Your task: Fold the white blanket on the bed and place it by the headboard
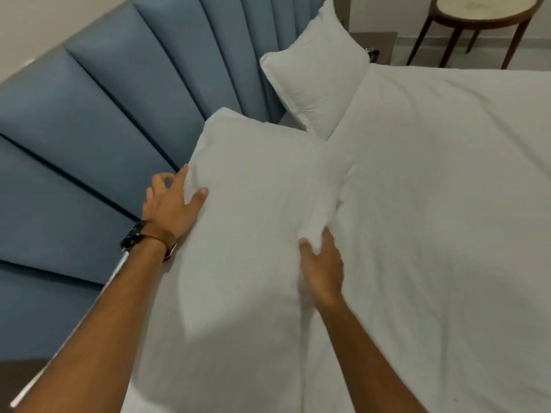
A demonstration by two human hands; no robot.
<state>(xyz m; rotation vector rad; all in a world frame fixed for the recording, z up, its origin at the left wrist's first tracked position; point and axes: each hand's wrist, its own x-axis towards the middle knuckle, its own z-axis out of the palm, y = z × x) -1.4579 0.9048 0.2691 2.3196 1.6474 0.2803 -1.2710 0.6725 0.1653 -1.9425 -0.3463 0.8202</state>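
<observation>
The white blanket (441, 204) lies spread flat over the bed, reaching up to the blue padded headboard (89, 129). In front of me a white pillow (253, 198) stands tilted against the headboard. My left hand (171, 204), with a watch on the wrist, grips the pillow's left edge, thumb on the front and fingers behind it. My right hand (323, 269) pinches the pillow's right edge, where the fabric bunches against the blanket.
A second white pillow (316, 76) leans on the headboard further along, its lower part tucked at the blanket's edge. A round wooden side table (483, 16) stands on the floor beyond the bed's far side.
</observation>
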